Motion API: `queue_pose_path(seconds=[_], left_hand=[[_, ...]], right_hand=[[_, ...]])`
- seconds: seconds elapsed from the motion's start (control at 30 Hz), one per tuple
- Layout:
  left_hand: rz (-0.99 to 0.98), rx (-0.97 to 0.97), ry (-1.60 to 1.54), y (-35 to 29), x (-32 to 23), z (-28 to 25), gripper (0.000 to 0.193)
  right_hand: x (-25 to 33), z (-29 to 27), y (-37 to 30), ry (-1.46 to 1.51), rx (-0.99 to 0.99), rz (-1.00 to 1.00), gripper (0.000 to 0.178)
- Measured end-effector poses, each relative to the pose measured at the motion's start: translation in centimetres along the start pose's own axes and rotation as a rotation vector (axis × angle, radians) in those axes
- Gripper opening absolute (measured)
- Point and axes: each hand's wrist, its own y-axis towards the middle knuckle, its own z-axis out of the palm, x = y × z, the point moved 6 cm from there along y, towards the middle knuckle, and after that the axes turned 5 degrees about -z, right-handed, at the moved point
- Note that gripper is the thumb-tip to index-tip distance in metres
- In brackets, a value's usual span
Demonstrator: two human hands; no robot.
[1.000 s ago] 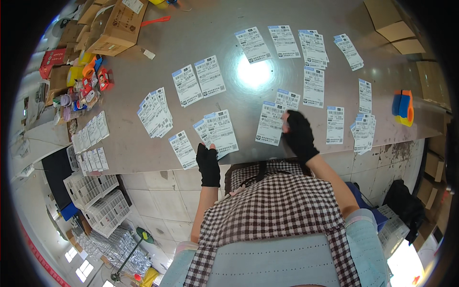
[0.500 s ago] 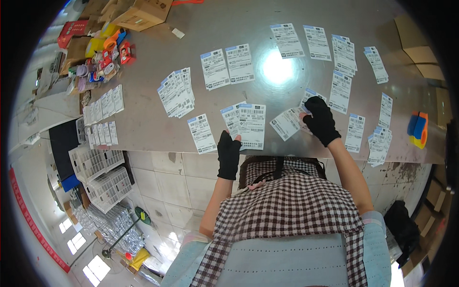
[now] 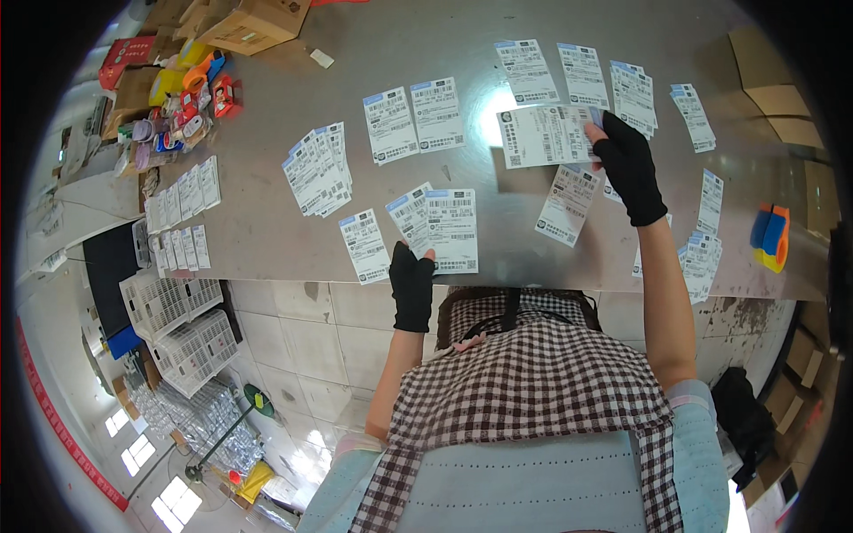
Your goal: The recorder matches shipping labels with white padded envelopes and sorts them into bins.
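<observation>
1. Head cam, right hand [image 3: 627,169]: black fingerless glove, fingers closed in a pinch on the right end of a white label [image 3: 544,136]. It's turned sideways and lifted off the table [image 3: 267,253], with its shadow showing on the metal just below.
2. Left hand [image 3: 411,289]: same kind of glove, partly curled, thumb on the lower edge of the front label [image 3: 453,231], which overlaps a second one [image 3: 410,213]. Can't tell if it's gripping them or just pressing, the fingers are mostly hidden.
3. Just below the lifted label, a tilted label [image 3: 566,206] lies flat, near the right hand.
4. Off to the left there's a fanned stack [image 3: 317,169], plus an overlapping pair [image 3: 414,120] further back.
5. Far right, an orange and blue tool [image 3: 770,238] sits near the table edge.
6. Back left, a cardboard box [image 3: 251,25] and a messy pile of small stuff [image 3: 182,115].
</observation>
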Motion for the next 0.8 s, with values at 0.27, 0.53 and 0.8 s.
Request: queue_pose_path(seconds=[0.27,0.53,0.8], left_hand=[[-0.013,0.007,0.027,0.0,-0.6,0.3,0.021],[0.026,0.028,0.06,-0.8,-2.3,1.9,0.027],[0.001,0.127,0.078,-1.8,-3.4,3.7,0.033]], right_hand=[[3.2,1.8,0.1,0.02,0.07,0.027,0.021],[1.2,7.3,-2.2,0.025,0.573,0.055,0.019],[-0.6,9.9,-3.1,0.079,0.482,-0.134,0.018]])
